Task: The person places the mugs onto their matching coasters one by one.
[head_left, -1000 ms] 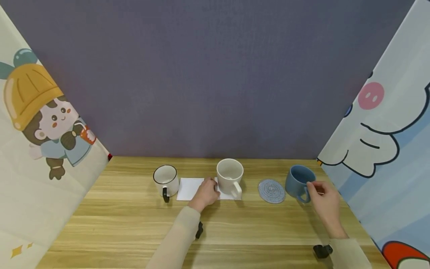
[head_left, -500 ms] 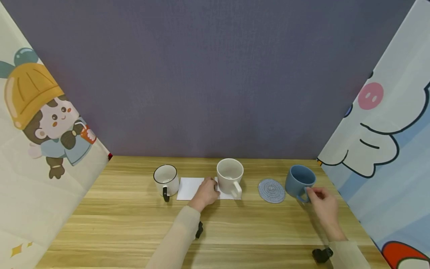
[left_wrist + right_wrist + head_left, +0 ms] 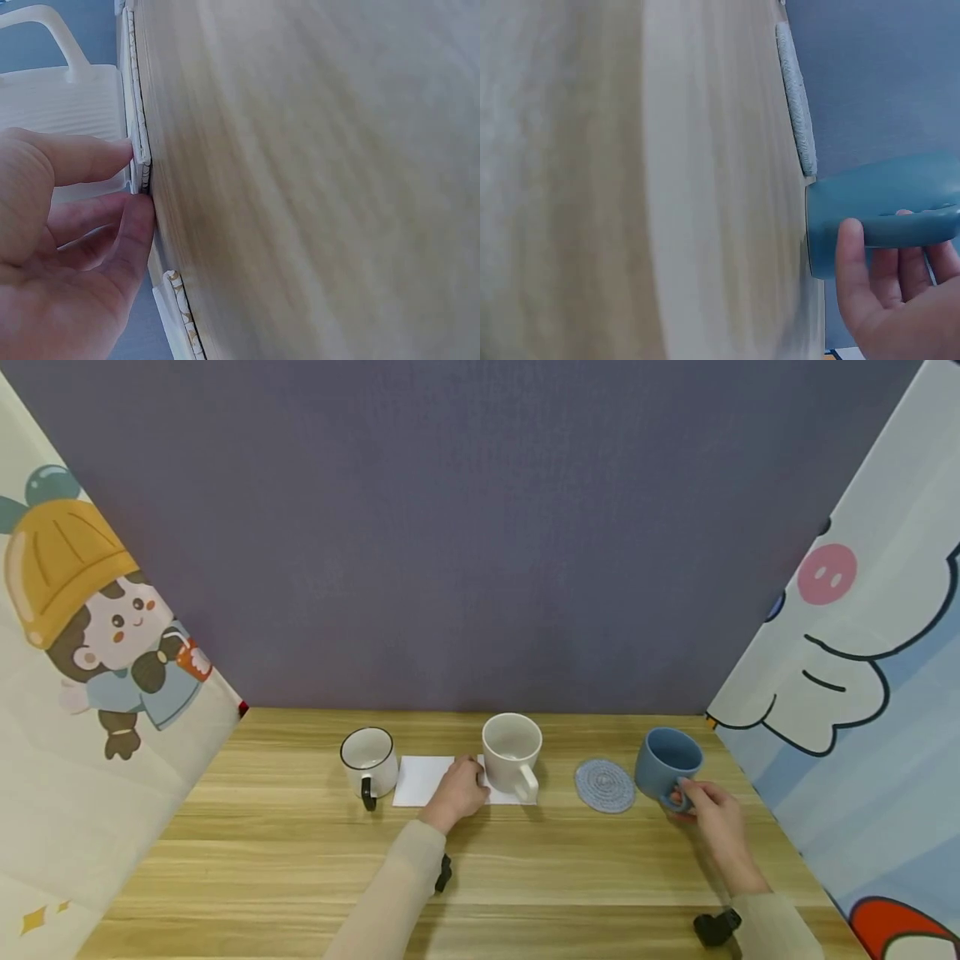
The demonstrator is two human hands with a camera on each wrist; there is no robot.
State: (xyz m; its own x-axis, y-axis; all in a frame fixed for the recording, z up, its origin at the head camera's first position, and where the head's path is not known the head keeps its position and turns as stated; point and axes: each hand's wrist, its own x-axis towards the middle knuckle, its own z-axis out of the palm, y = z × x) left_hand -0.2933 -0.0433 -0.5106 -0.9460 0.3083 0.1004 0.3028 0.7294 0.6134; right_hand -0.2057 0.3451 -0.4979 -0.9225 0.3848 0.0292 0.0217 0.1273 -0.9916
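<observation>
The right hand (image 3: 722, 831) grips the handle (image 3: 911, 231) of the blue mug (image 3: 652, 772), upright on the wooden table (image 3: 285, 868); only its wrist view shows fingertips below the handle. The left hand (image 3: 456, 792) touches the white coaster (image 3: 497, 797) under the white mug (image 3: 504, 770), though I cannot tell whether it pinches; its wrist view alone reveals patterned edges. Only the head view shows the black-rimmed mug (image 3: 381, 777).

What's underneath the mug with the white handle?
A white coaster: its front strip shows below the mug. Whatever lies directly beneath the mug's base is covered and can't be seen.
</observation>
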